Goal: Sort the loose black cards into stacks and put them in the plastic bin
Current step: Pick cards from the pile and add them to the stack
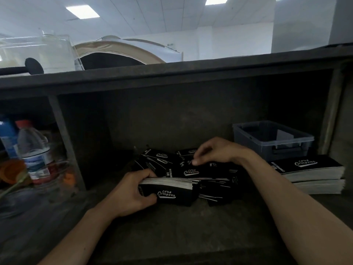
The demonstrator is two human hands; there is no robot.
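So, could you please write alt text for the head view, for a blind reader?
The left hand grips a stack of black cards on a shelf while the right hand pinches a loose card from the pile; a plastic bin and finished stacks sit at right.

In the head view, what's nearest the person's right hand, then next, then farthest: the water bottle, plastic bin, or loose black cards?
1. Loose black cards: directly under the right hand, which touches them.
2. Plastic bin: behind it, to the right.
3. Water bottle: far left, in the neighbouring compartment.
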